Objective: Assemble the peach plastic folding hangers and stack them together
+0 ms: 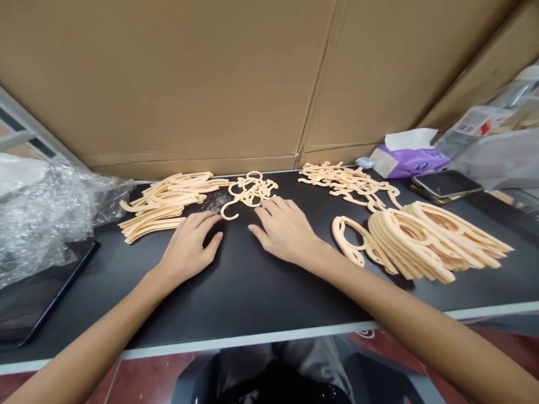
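Note:
My left hand [191, 247] rests low over the black table, thumb apart and fingers stretched forward. Its fingertips are close to a cream plastic hanger hook [229, 213] and the right end of a stack of curved cream hanger arms [158, 216]. My right hand [286, 230] lies flat with the fingers extended. Its fingertips reach the near edge of a small heap of cream hooks [252, 188]; whether they press on one is hard to see. Neither hand visibly holds anything.
At the right are overlapping stacks of cream hanger pieces [412, 241] and a loose pile of small parts [345, 182]. Behind them sit a purple tissue pack [410, 160] and a phone [446, 185]. Bubble wrap [46, 207] covers a dark tablet-like device [46, 297] at left. Cardboard [189, 84] walls the back.

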Motion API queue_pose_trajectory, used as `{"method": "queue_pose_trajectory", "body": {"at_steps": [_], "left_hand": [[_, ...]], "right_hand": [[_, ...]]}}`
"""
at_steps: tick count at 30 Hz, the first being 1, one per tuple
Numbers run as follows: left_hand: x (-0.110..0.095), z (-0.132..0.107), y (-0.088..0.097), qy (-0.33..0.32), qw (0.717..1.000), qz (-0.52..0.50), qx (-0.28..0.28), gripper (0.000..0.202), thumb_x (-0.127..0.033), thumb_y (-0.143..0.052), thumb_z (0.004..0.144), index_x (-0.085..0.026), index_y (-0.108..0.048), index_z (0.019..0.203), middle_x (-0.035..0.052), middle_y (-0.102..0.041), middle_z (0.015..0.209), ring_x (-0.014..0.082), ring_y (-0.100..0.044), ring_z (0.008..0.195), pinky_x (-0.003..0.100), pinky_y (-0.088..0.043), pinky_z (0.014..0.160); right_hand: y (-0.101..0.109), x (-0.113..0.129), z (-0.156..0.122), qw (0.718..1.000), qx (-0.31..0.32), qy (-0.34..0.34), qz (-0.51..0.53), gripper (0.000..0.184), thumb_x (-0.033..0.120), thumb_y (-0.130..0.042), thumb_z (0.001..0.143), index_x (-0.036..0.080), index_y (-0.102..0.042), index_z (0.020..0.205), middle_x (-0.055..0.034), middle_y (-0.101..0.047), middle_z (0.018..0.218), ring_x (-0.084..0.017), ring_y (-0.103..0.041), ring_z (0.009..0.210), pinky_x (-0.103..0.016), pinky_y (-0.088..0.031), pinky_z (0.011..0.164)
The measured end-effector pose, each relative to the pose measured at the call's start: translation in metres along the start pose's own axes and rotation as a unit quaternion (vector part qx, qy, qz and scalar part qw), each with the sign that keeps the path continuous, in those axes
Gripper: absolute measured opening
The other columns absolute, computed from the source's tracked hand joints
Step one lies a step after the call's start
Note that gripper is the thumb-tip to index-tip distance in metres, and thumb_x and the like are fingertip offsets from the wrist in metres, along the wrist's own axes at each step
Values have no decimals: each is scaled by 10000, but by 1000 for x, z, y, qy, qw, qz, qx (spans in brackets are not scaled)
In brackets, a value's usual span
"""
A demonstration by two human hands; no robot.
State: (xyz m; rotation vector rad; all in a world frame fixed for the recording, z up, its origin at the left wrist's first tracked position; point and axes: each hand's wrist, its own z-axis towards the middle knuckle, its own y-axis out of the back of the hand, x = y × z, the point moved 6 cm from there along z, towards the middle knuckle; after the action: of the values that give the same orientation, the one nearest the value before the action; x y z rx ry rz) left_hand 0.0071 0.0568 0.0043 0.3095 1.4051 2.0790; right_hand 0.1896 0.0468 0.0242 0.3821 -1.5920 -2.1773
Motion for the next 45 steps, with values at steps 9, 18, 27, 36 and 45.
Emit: {"method": "queue_pose_trajectory", "body": {"at_steps": [9, 18, 27, 36, 45], "left_hand": [[46, -1, 36, 124, 972, 197, -17, 296, -155, -525, 737, -199, -650, 1002, 138, -680, 1058, 379, -587, 1093, 532, -468, 907], [53, -7, 37, 104, 978, 181, -21, 245, -117, -500, 727, -232, -695, 820, 92, -761, 880, 362, -642, 951, 577, -408, 911], [23, 2, 23, 40, 998, 1, 39, 269, -270, -486, 910, -214, -749, 921, 77, -781, 953, 276, -709, 907, 468, -504, 911], [-29, -6, 10, 18, 977, -210, -29, 273, -261, -605, 915, -190, -638, 1177, 60, -747, 1090, 199, -727, 950, 323, -603, 861], [-40, -2, 18, -69, 967, -245, -5, 165, -222, -567, 980, -207, -695, 878, 21, -744, 858, 173, -666, 823, 345, -510, 824]], "right_hand": [[-32, 15, -2, 983, 76, 89, 141, 558, 439, -354, 1058, 145, -434, 1525, -85, -411, 1615, -331, -276, 1523, -560, -208, 1236], [-22, 17, -3, 983, 21, 111, 142, 329, 314, -467, 1031, 153, -678, 1226, -127, -639, 1100, -253, -539, 1064, -427, -441, 957], [-19, 12, -7, 974, -53, 128, 179, 272, 205, -462, 1021, 164, -723, 958, -120, -648, 1015, -231, -529, 990, -382, -443, 851], [23, 5, -17, 936, -257, 126, 207, 241, 172, -417, 1024, 175, -645, 946, -99, -700, 912, -219, -566, 876, -391, -476, 821], [25, 19, -29, 887, -274, 137, 346, 162, 180, -472, 1007, 198, -613, 1085, -85, -693, 977, -198, -619, 910, -381, -543, 804]]}}
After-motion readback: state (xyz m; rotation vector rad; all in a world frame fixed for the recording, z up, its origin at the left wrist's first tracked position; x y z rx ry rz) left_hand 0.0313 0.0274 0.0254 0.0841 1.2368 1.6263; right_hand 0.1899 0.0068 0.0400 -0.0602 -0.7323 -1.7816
